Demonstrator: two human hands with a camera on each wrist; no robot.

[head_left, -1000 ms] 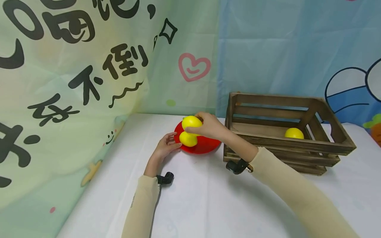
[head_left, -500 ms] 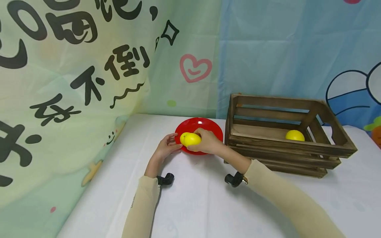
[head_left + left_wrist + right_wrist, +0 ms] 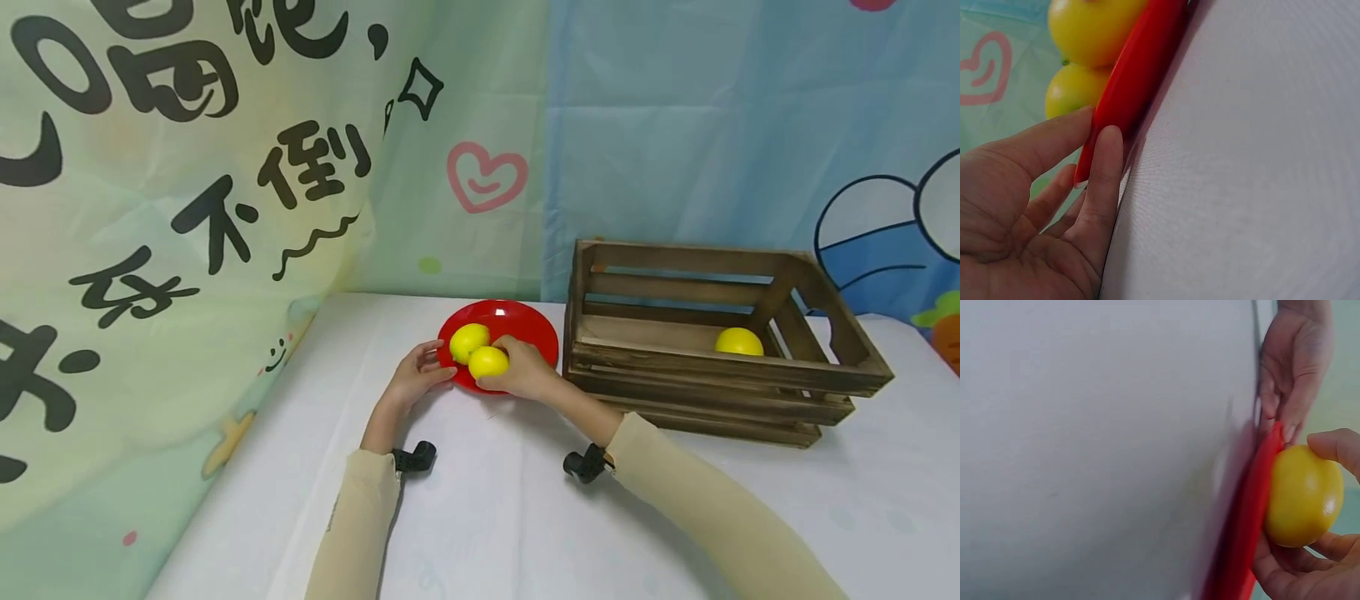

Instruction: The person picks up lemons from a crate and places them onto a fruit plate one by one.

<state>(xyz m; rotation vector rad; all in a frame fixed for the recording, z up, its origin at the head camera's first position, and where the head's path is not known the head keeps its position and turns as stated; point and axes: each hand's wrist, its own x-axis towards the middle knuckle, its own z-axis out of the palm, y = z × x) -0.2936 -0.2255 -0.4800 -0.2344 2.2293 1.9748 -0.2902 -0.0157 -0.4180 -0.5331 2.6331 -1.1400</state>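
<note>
On the white table lies a red plate (image 3: 525,321) with two lemons. My right hand (image 3: 531,372) grips the nearer lemon (image 3: 487,362) down at the plate; thumb and fingers span it in the right wrist view. Just behind, the other lemon (image 3: 468,340) sits on the plate's left part. My left hand (image 3: 411,377) pinches the plate's left rim. In the left wrist view, the left thumb lies on the rim's upper side, with a finger (image 3: 1105,156) against its outer side.
A brown slatted wooden crate (image 3: 720,392) stands to the right of the plate. Inside its right end is another yellow fruit (image 3: 739,341), partly hidden by the front slat. A printed cloth (image 3: 487,242) hangs behind the table and along its left side.
My right hand has brought its lemon down from above the other one, forward of it onto the near part of the plate. The left hand has stayed at the rim.
</note>
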